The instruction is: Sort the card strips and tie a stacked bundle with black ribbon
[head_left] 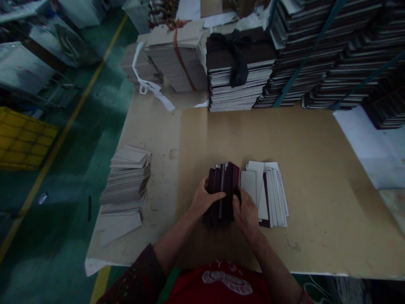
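Observation:
A bundle of dark maroon cards (228, 181) stands on edge on the brown table covering, between my two hands. My left hand (204, 197) is closed round its left side, the thumb laid across the top edges. On the bundle's right side my right hand (246, 211) grips with bent fingers, some of them hidden. Just beyond that hand lies a fanned row of white-faced cards (274, 194), with a maroon one showing among them. Farther left, a leaning row of pale grey cards (126, 181) rests near the table's left edge.
Along the back stand a stack tied with black cloth (240, 63), a grey board stack (177, 55) with a brown tie, and tall dark stacks (322, 55) with teal straps. A yellow crate (25, 139) sits on the green floor at left. White paper (370, 143) lies at right.

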Demonstrator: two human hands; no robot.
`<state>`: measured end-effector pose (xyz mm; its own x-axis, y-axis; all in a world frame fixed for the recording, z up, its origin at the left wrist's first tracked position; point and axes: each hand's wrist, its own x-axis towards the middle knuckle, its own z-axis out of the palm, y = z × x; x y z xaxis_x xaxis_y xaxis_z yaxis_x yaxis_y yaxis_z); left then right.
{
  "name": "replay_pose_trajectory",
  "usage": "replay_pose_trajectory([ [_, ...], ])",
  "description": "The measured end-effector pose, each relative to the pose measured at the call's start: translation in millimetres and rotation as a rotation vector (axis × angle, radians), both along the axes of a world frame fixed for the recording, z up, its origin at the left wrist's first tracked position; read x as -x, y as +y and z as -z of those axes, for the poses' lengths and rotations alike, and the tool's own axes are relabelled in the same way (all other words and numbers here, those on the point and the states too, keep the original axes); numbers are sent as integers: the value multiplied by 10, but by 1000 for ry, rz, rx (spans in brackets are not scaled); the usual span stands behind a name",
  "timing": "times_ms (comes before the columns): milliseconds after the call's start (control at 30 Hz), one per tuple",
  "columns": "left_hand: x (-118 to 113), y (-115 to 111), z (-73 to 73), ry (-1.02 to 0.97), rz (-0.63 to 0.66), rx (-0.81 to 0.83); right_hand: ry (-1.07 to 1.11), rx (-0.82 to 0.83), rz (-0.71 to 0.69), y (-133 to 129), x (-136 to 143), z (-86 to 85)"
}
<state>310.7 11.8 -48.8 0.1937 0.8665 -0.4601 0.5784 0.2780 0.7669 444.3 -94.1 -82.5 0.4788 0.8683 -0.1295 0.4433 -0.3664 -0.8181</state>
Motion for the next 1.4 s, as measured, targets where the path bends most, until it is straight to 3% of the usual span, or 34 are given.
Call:
replay_pose_trajectory([
  [200, 52, -85, -87, -211, -80, 180, 377, 64, 2, -22, 46, -135],
  [333, 246, -136, -92, -174, -98, 193, 573, 53, -51, -99, 140, -114],
  [467, 337, -220, -27, -16, -11, -52, 573, -8, -123, -139, 115, -44],
  [633, 178, -392, -49, 147, 143, -307, 643, 130, -156, -90, -48, -53],
  [900, 112, -401, -92, 247, 170, -274, 656, 160, -203, -65, -157, -54],
  [1200, 109, -332, -150, 197, 164, -215, 687, 129, -137, -51, -175, -75],
  [1400, 140, -310, -161, 159, 153, -208, 715, 122, -165, -54, -180, -45],
])
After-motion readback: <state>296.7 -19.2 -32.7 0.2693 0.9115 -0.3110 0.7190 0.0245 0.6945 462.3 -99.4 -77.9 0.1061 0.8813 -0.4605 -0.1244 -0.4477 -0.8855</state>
